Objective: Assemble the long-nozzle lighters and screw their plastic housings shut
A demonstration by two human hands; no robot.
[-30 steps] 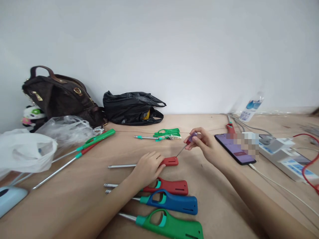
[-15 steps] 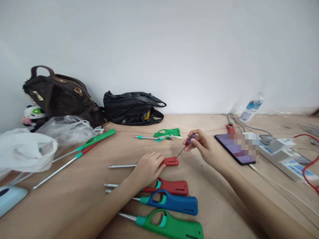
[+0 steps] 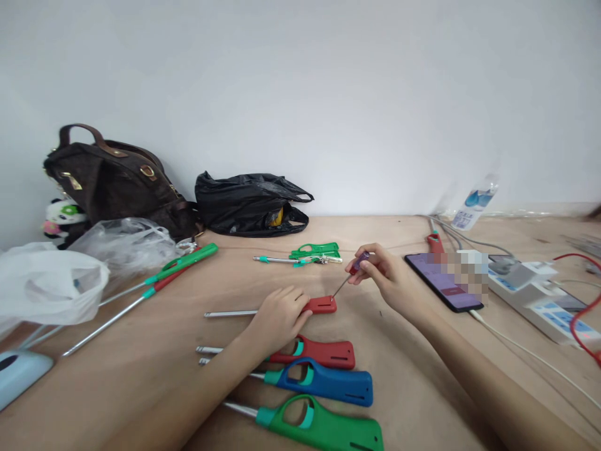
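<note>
The left forearm (image 3: 206,388) is bare along its visible length, smooth and slim, narrowing toward the wrist (image 3: 246,343); the left hand (image 3: 278,316) is bare too, with slender fingers (image 3: 285,294). The right forearm (image 3: 469,364) and right hand (image 3: 387,274) are likewise bare and slim, finer detail too small to make out.

Four utility lighters (image 3: 335,383) are lying in a row on the table (image 3: 117,376), a backpack (image 3: 126,194) is resting behind at left, and a smartphone (image 3: 427,272) is lying right, beside a power strip (image 3: 558,319).
</note>
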